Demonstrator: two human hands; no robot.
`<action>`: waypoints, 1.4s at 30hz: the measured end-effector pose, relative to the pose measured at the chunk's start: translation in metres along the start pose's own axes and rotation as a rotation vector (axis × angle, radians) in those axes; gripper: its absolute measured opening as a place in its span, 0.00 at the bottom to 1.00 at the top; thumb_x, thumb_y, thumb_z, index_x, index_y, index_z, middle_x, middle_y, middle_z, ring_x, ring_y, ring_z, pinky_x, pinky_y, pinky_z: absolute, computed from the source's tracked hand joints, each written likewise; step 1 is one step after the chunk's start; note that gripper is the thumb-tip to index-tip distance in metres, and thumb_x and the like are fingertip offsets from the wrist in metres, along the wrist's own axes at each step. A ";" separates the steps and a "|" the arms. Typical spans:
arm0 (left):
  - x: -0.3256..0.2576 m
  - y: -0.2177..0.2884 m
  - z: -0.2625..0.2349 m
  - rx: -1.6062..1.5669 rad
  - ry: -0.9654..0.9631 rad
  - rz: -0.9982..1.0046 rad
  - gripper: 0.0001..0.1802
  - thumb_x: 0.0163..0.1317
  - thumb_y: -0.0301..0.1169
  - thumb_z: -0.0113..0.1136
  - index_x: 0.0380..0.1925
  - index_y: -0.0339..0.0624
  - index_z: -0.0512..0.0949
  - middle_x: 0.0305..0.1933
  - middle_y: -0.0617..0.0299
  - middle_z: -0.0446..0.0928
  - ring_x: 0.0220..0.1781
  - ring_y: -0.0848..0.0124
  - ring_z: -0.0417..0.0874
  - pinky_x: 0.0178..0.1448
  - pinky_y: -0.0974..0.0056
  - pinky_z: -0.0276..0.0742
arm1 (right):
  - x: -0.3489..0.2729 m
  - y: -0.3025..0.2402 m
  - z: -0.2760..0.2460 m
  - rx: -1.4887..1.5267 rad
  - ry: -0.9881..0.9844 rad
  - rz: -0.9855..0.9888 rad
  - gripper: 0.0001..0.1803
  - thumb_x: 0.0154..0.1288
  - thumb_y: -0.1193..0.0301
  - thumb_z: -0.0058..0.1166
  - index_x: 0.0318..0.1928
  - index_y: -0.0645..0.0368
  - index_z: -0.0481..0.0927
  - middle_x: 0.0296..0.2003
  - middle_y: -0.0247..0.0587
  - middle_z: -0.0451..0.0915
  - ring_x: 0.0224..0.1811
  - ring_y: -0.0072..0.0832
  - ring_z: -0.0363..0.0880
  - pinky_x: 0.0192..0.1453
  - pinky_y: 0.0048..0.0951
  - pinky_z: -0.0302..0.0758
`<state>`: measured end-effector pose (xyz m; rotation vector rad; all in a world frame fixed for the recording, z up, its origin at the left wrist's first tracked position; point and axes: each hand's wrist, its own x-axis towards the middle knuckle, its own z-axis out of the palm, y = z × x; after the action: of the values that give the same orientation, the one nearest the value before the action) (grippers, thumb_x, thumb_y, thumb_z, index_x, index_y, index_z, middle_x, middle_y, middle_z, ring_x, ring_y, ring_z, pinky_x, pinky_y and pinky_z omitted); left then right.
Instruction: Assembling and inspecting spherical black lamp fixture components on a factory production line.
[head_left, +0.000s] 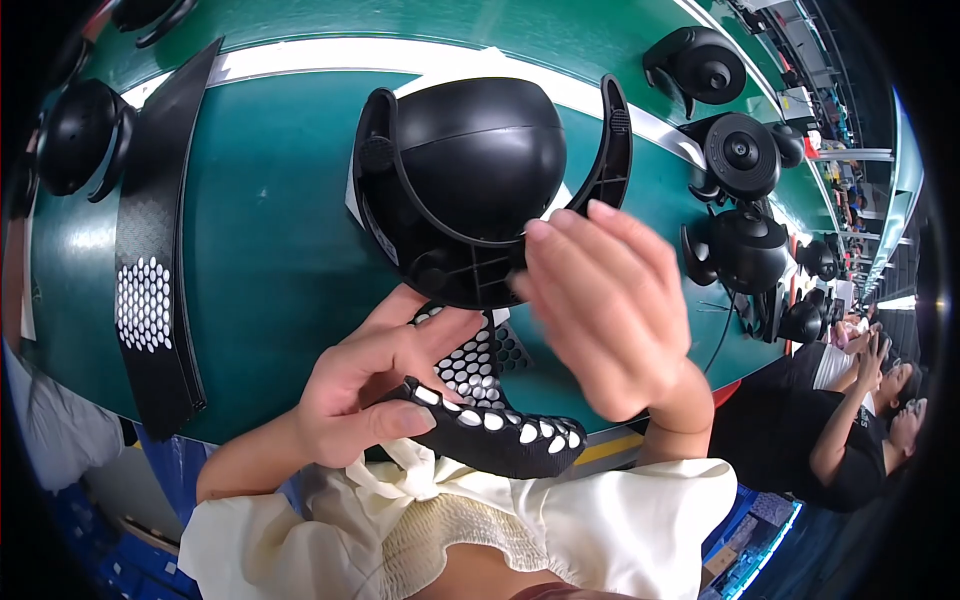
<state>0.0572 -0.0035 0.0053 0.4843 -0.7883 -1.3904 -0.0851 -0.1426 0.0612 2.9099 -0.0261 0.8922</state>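
I see my left hand at about seven o'clock in the view, fingers curled and thumb pressed down on a black honeycomb strip, a curved perforated piece whose holes show white. The strip runs from under my thumb out toward five o'clock, and a further stretch of it rises behind my fingers toward the middle of the view.

My right hand sits at about four o'clock from centre, blurred, fingers extended and close together, mostly open. Its fingertips touch the lower rim of the black dome unit; I cannot tell whether they actually grip it. That unit, a rounded black shell cradled in a U-shaped bracket, stands at twelve o'clock on the green work surface, just above both hands, its base tipped toward me so the ribbed underside shows.

At nine o'clock a long black panel with the same honeycomb patch lies on the surface, well apart from my hands. At ten o'clock sits another dome unit. From one to three o'clock a row of finished dome units runs along the far edge. At four o'clock, past the table, another person's arm in dark clothing is visible.
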 end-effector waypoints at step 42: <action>-0.021 0.004 0.006 1.062 0.340 0.162 0.14 0.50 0.19 0.57 0.34 0.35 0.62 0.30 0.57 0.73 0.32 0.79 0.75 0.33 0.76 0.70 | -0.022 0.006 -0.021 0.392 0.020 0.090 0.17 0.52 0.65 0.54 0.40 0.63 0.78 0.36 0.41 0.79 0.40 0.33 0.76 0.46 0.29 0.67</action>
<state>0.0557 0.0186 0.0079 1.3939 -1.2122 -0.6109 -0.1158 -0.1468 0.0670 3.2820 0.0221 1.0465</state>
